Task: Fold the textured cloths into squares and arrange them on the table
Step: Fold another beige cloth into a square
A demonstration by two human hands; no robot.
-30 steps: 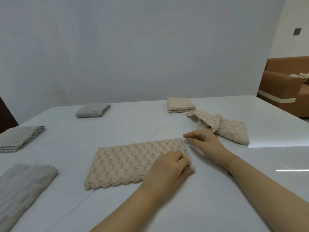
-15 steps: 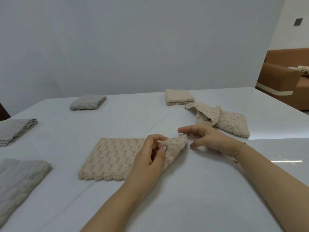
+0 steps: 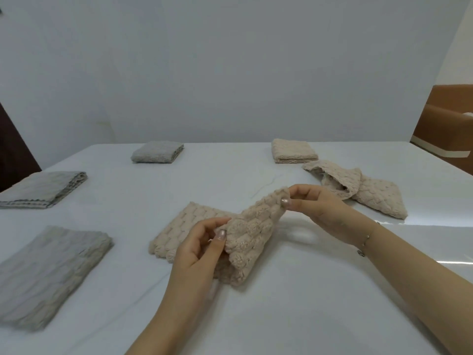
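Note:
A beige textured cloth (image 3: pixel 194 224) lies half on the white table (image 3: pixel 294 290) at the centre, its right end lifted. My left hand (image 3: pixel 202 244) pinches the near right corner between thumb and fingers. My right hand (image 3: pixel 314 203) pinches the far right corner, raised a little above the table. A second beige cloth (image 3: pixel 368 190) lies crumpled and unfolded just right of my right hand. A folded beige square (image 3: pixel 293 151) sits at the back.
Three folded grey cloths rest on the left side: one at the back (image 3: pixel 157 151), one at the far left (image 3: pixel 43 188), one near the front left (image 3: pixel 48 272). A brown sofa (image 3: pixel 448 129) stands beyond the table's right edge.
Both hands went from pressing the flat cloth's right edge to pinching its two right corners and lifting that end up and leftward. The camera view shifted slightly.

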